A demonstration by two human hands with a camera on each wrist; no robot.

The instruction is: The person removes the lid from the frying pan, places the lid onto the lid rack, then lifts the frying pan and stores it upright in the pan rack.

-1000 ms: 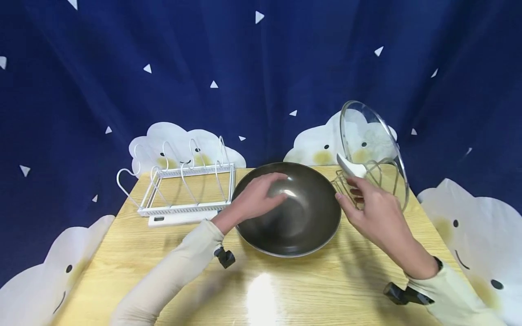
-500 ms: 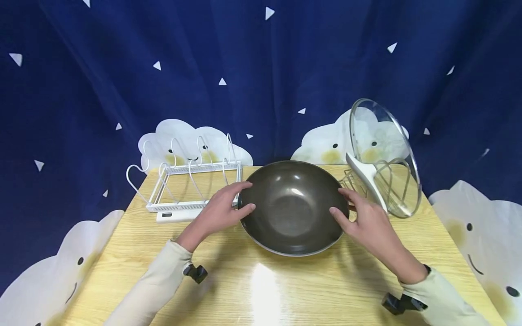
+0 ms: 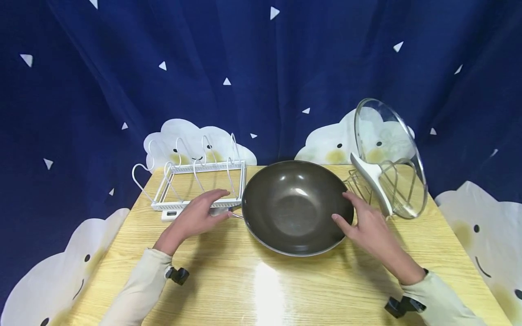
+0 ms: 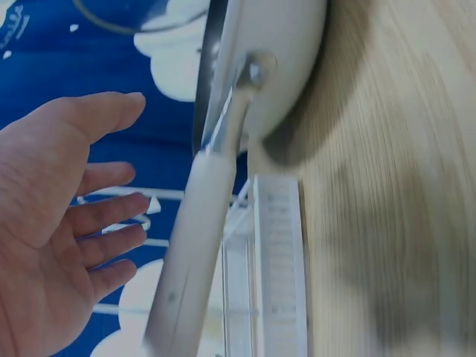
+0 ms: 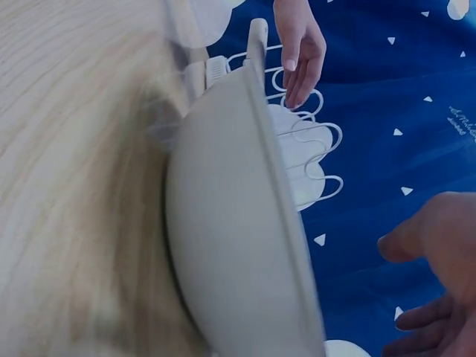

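Note:
A wok (image 3: pixel 295 213) with a dark inside and a pale outside sits at the middle of the wooden table. Its long off-white handle (image 4: pixel 193 253) points left, in front of the white rack. My left hand (image 3: pixel 195 219) hovers over this handle, fingers extended and thumb apart; the left wrist view has a gap between palm and handle. At the wok's right rim is my right hand (image 3: pixel 371 231), thumb and fingers spread and holding nothing. In the right wrist view its fingers (image 5: pixel 424 327) stand off from the wok's pale side.
Behind the handle stands a white wire rack (image 3: pixel 165 206) with upright loops. A glass lid (image 3: pixel 387 136) with a white handle (image 3: pixel 373 174) leans in a metal wire stand (image 3: pixel 359 183) at the back right. A blue curtain (image 3: pixel 244 54) hangs behind the table (image 3: pixel 228 271).
My left hand has moved from over the wok leftward to above its handle. The right hand has come away from the lid's handle to the wok's right rim. The view has shifted slightly.

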